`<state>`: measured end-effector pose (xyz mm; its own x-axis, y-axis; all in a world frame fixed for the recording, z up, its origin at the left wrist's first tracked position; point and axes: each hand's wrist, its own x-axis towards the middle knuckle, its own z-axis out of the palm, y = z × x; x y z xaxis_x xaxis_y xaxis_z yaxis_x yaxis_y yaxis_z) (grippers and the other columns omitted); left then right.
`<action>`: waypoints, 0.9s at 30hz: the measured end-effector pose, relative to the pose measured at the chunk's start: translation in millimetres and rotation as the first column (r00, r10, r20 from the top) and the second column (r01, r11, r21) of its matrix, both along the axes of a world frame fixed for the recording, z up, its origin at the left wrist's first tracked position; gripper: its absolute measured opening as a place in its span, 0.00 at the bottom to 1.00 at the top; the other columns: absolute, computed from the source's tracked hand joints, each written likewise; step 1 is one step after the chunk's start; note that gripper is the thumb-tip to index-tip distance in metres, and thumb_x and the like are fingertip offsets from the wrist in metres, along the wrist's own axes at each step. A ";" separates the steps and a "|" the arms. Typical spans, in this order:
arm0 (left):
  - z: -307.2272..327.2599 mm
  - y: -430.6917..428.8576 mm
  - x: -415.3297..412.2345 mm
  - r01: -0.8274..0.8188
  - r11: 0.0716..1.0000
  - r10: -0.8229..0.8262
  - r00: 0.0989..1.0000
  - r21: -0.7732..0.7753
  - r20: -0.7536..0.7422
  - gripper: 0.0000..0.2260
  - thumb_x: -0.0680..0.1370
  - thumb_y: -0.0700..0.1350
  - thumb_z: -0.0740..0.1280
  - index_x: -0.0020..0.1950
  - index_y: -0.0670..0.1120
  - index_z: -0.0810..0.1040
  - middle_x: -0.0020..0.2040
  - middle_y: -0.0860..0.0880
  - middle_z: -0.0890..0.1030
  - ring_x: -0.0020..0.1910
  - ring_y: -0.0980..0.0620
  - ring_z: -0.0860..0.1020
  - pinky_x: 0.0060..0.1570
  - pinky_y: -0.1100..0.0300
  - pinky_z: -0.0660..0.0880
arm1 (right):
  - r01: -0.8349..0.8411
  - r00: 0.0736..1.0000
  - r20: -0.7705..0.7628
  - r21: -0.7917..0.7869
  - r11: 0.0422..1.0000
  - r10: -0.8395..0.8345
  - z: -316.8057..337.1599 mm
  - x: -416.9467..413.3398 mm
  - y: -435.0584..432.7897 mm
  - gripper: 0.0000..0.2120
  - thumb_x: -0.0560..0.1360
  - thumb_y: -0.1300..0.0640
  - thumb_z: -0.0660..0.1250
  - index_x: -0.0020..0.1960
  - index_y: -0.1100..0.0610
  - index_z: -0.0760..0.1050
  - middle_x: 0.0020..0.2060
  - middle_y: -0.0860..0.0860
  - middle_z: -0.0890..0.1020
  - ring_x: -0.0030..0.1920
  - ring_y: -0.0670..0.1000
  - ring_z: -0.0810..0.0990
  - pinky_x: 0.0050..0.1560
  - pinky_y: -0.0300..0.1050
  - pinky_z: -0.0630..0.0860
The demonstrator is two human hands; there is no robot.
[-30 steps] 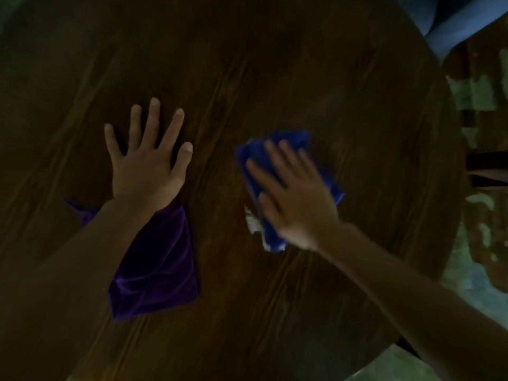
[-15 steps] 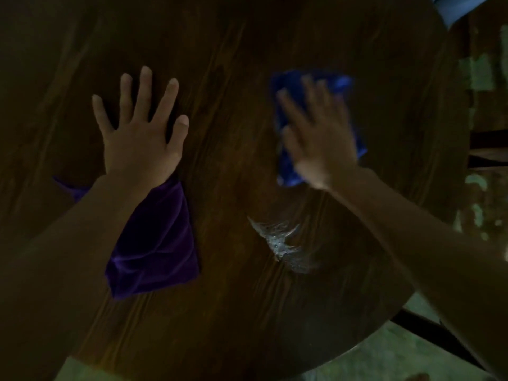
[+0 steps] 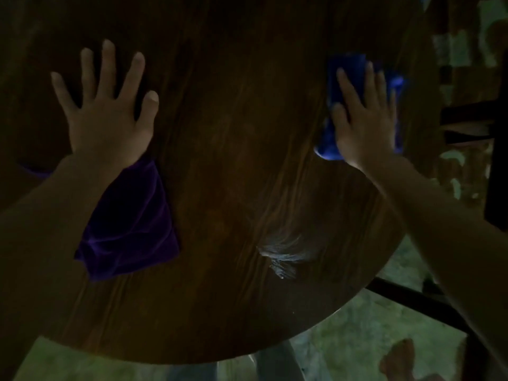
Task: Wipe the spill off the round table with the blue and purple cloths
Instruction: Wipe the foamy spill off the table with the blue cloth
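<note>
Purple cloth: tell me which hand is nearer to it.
Left. The left hand lies flat on the table just beyond the purple cloth, its forearm crossing over the cloth. The right hand is far across the table, pressing the blue cloth.

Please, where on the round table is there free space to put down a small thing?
The dark round wooden table is bare in the middle, between the left hand and the right hand, which presses the blue cloth. Avoid the whitish wet spill and the purple velvet cloth.
</note>
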<state>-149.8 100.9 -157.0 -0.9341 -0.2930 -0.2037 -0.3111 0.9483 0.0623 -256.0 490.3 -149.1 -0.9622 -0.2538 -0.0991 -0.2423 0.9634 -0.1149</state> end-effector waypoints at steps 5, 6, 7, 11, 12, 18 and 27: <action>-1.1 -1.9 -1.3 -0.002 1.000 0.002 0.999 0.011 0.037 0.29 0.82 0.68 0.41 0.81 0.63 0.39 0.84 0.49 0.42 0.82 0.43 0.41 0.74 0.28 0.41 | -0.522 0.853 0.013 -0.017 0.853 0.522 -2.1 52.5 -86.2 0.28 0.83 0.41 0.49 0.83 0.44 0.54 0.83 0.56 0.53 0.82 0.62 0.50 0.81 0.63 0.48; 0.1 -1.5 -1.3 -0.001 1.000 0.000 0.999 0.014 0.041 0.29 0.82 0.68 0.41 0.81 0.63 0.39 0.84 0.49 0.41 0.82 0.42 0.41 0.74 0.28 0.41 | -0.679 0.732 0.049 -0.027 0.734 0.679 -1.6 80.2 -85.1 0.28 0.84 0.41 0.50 0.83 0.44 0.55 0.83 0.56 0.53 0.83 0.62 0.49 0.81 0.63 0.48; 1.9 -0.7 -1.2 -0.001 1.000 0.000 0.999 0.020 0.042 0.29 0.82 0.68 0.41 0.81 0.63 0.39 0.84 0.49 0.42 0.82 0.42 0.41 0.74 0.28 0.41 | -0.784 0.615 0.098 -0.037 0.620 0.783 0.9 104.5 -75.5 0.28 0.84 0.41 0.51 0.83 0.44 0.54 0.83 0.56 0.52 0.83 0.61 0.48 0.81 0.63 0.47; 7.7 3.6 -0.8 -0.005 1.000 0.003 0.997 0.024 0.073 0.29 0.81 0.68 0.38 0.81 0.62 0.40 0.84 0.50 0.41 0.82 0.44 0.40 0.75 0.30 0.39 | -0.768 0.631 0.118 -0.046 0.639 0.767 -2.6 94.3 5.9 0.27 0.84 0.41 0.53 0.82 0.42 0.55 0.83 0.55 0.52 0.83 0.60 0.48 0.81 0.64 0.47; 9.1 3.5 -0.9 -0.004 1.000 0.002 0.996 0.021 0.086 0.29 0.82 0.67 0.39 0.81 0.62 0.40 0.84 0.50 0.40 0.82 0.44 0.39 0.75 0.31 0.39 | -0.644 0.759 0.085 -0.041 0.764 0.645 -7.3 76.0 29.2 0.26 0.84 0.43 0.53 0.81 0.42 0.56 0.83 0.57 0.54 0.82 0.62 0.51 0.80 0.66 0.49; 50.7 10.2 -1.5 -0.049 0.984 0.033 0.995 0.173 0.094 0.29 0.84 0.63 0.45 0.83 0.56 0.48 0.84 0.47 0.49 0.83 0.44 0.48 0.78 0.35 0.44 | -0.055 0.993 0.106 -0.016 0.998 0.056 -1.6 91.3 101.9 0.27 0.85 0.43 0.45 0.82 0.48 0.54 0.83 0.58 0.52 0.82 0.61 0.48 0.81 0.63 0.48; 25.3 100.7 115.1 0.020 0.998 -0.028 0.989 0.057 0.147 0.27 0.84 0.64 0.41 0.82 0.60 0.45 0.84 0.49 0.45 0.82 0.42 0.42 0.76 0.30 0.42 | 0.025 0.974 0.228 -0.029 0.999 -0.018 11.1 273.8 -41.7 0.28 0.85 0.41 0.46 0.83 0.50 0.51 0.82 0.60 0.54 0.82 0.63 0.52 0.79 0.68 0.52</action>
<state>-34.7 201.6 -131.7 -0.8993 -0.2552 -0.3550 -0.2979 0.9520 0.0702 17.8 448.5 -138.0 -0.9206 -0.2398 -0.3083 -0.1854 0.9630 -0.1955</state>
